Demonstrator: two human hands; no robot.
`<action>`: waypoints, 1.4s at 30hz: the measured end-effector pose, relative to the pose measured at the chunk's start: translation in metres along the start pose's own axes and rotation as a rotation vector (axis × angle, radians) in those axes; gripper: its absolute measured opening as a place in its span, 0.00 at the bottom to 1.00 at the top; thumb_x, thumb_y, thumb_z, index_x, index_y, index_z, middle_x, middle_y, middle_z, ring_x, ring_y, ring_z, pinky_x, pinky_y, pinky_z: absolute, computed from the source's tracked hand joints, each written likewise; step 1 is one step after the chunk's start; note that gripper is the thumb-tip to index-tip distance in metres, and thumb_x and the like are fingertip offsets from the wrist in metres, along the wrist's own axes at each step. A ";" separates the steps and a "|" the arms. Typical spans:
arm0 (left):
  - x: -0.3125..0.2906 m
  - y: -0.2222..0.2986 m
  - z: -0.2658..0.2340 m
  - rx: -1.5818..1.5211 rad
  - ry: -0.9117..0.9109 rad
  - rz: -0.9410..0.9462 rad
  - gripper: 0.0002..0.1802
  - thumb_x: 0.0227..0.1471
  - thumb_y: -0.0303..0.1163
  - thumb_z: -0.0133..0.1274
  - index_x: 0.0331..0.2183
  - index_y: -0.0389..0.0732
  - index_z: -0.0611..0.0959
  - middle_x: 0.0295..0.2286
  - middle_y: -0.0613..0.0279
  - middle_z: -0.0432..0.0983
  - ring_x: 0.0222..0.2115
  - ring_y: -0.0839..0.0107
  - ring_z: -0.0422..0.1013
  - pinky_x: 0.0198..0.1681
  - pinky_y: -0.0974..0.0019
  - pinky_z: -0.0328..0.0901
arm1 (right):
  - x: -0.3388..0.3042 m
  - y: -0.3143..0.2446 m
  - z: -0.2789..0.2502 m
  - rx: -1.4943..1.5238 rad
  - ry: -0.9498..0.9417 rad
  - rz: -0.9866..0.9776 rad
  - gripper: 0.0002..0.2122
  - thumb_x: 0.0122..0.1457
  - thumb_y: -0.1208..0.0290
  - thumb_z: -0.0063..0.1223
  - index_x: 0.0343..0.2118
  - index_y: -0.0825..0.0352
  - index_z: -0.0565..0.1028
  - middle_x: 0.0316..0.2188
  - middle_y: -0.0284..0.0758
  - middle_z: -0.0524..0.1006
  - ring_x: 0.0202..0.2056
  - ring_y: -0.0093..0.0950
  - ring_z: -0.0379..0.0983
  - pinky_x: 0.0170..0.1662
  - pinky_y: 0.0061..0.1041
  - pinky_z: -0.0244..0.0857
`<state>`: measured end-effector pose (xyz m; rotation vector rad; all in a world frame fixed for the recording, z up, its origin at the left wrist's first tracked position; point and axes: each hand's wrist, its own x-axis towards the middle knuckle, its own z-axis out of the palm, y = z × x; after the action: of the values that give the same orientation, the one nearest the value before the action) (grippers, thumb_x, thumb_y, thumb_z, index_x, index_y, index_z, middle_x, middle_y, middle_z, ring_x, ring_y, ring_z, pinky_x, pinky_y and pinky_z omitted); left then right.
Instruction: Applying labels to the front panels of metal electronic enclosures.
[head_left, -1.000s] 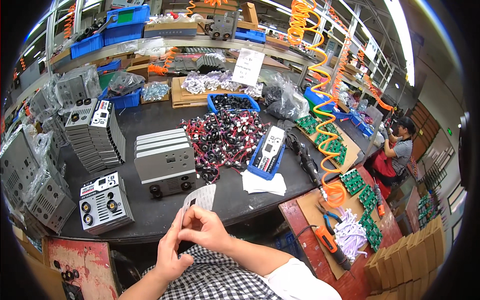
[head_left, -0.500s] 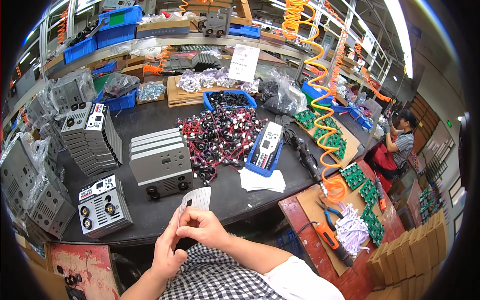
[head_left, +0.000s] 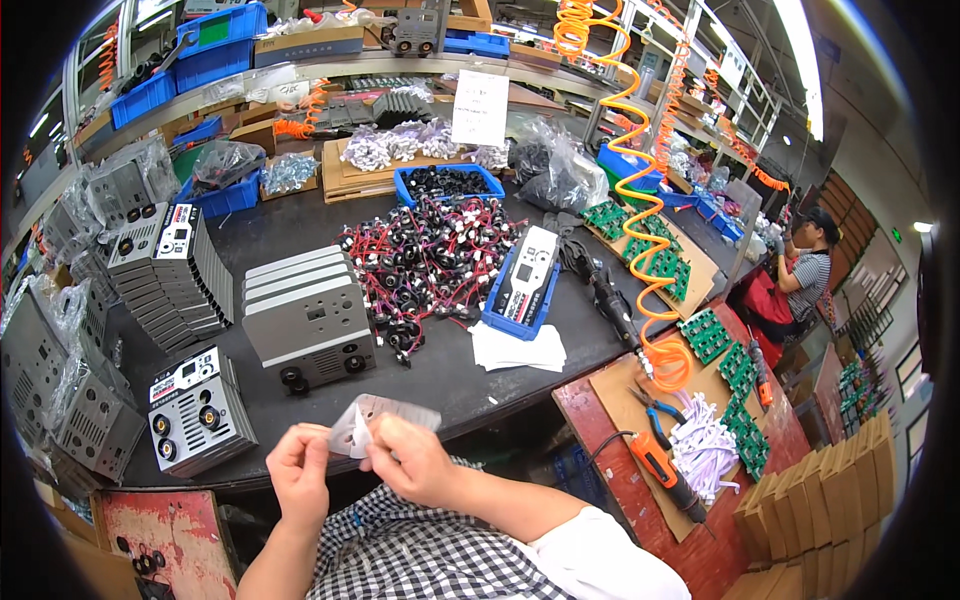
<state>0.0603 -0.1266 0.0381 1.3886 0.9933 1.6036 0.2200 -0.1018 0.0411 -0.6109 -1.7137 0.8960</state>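
A thin, pale grey adhesive label sheet [head_left: 400,408] is bent between my hands, above the front edge of the dark workbench. My right hand [head_left: 412,462] pinches it from below, thumb and fingers closed. At its left end, my left hand [head_left: 298,475] is closed in a pinch on the edge; exactly what its fingertips grip is partly hidden. Just beyond stands a row of grey metal panels [head_left: 312,318]. To the left lies a stack of panels with a printed label and round black sockets [head_left: 205,418].
Black sockets with red wires [head_left: 435,265] are heaped mid-bench. White sheets [head_left: 520,348] lie beside a blue tray holding printed labels [head_left: 522,285]. On the right are an orange power tool [head_left: 655,462], pliers [head_left: 655,415], white cable bundles [head_left: 705,445] and green circuit boards [head_left: 738,385]. A co-worker [head_left: 800,270] stands farther off.
My hands have moved apart, the left one going left. The label sheet has turned from upright to lying more sideways and bent. The view has shifted slightly.
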 end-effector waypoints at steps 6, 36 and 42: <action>0.016 -0.004 -0.019 -0.449 0.358 -0.209 0.05 0.59 0.31 0.42 0.31 0.43 0.69 0.31 0.62 0.73 0.29 0.77 0.71 0.21 0.73 0.70 | 0.007 0.045 -0.062 -0.221 0.294 0.069 0.03 0.51 0.82 0.47 0.28 0.68 0.71 0.18 0.33 0.70 0.17 0.21 0.67 0.22 0.21 0.61; 0.008 -0.002 0.023 0.381 -0.035 0.767 0.12 0.45 0.28 0.58 0.31 0.36 0.72 0.41 0.44 0.69 0.44 0.45 0.68 0.46 0.51 0.66 | 0.009 -0.014 -0.019 -0.009 0.073 -0.193 0.09 0.40 0.79 0.64 0.27 0.70 0.77 0.27 0.38 0.77 0.30 0.31 0.73 0.34 0.25 0.66; 0.006 -0.001 -0.005 0.612 -0.027 0.747 0.20 0.34 0.34 0.66 0.32 0.37 0.78 0.44 0.46 0.67 0.46 0.47 0.66 0.47 0.52 0.65 | 0.020 0.003 -0.003 -0.065 0.102 -0.118 0.04 0.44 0.83 0.59 0.26 0.71 0.77 0.26 0.38 0.77 0.27 0.28 0.73 0.31 0.23 0.66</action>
<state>0.0547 -0.1206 0.0387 2.4026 1.0638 1.8550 0.2166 -0.0836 0.0506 -0.5830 -1.6736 0.7165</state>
